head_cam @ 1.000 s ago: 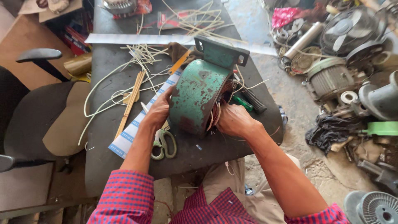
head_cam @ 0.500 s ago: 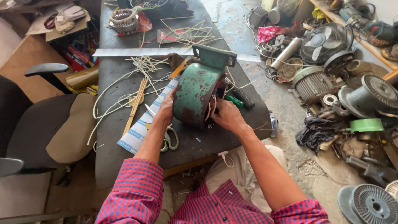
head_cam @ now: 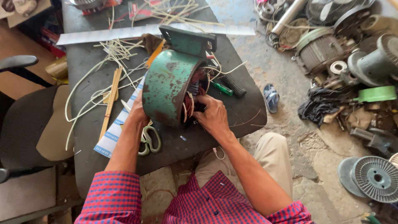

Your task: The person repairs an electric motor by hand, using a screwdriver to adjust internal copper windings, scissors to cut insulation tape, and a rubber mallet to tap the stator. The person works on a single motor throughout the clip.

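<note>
A worn green motor housing (head_cam: 170, 85) lies on its side on the dark table (head_cam: 244, 112), its open end facing right with copper windings and pale sleeving inside. My left hand (head_cam: 139, 112) presses against the housing's left side and steadies it. My right hand (head_cam: 211, 114) is at the open end, its fingers among the windings and white strands. Scissors (head_cam: 149, 139) with pale handles lie just below my left hand.
White strands and wooden sticks (head_cam: 110, 101) lie left of the motor, on a striped paper strip. A green screwdriver (head_cam: 222, 88) and a black handle (head_cam: 236, 85) lie to its right. An office chair (head_cam: 29, 124) stands left. Old motors, fan parts (head_cam: 331, 45) and a spool (head_cam: 375, 178) crowd the floor right.
The camera has come closer and shifted. My right hand has moved deeper into the housing's open end. My left hand stays on the housing's side.
</note>
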